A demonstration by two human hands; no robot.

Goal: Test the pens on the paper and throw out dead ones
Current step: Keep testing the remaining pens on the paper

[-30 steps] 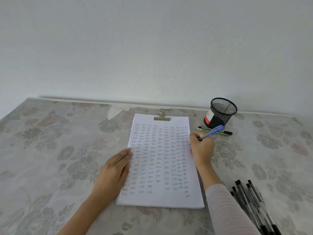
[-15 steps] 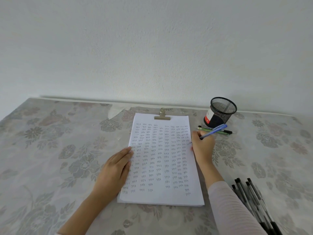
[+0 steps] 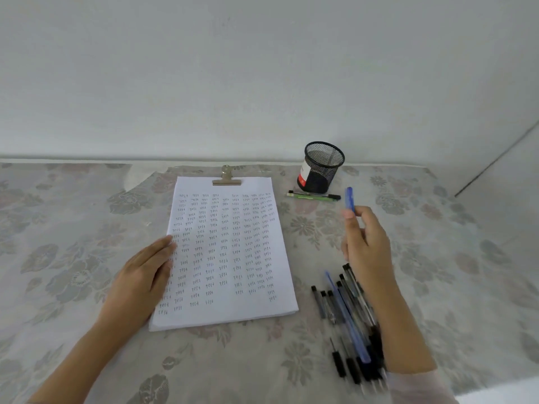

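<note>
A stack of white paper (image 3: 230, 313) covered in small pen marks lies in the middle, held by a metal clip (image 3: 227, 179) at its far edge. My left hand (image 3: 140, 281) rests flat on the paper's left edge. My right hand (image 3: 367, 246) is raised to the right of the paper, gripping a blue pen (image 3: 349, 199) that points up and away. A pile of several black and blue pens (image 3: 347, 319) lies near the front right, partly hidden by my right forearm.
A black mesh pen cup (image 3: 322, 167) stands tilted at the back right near the wall. Two pens, one green (image 3: 312, 196), lie in front of it. A floral cloth (image 3: 73, 228) covers the table.
My right hand has lifted the blue pen off the paper's right edge and moved it right, above the pen pile. My left hand stays on the paper. The view has shifted.
</note>
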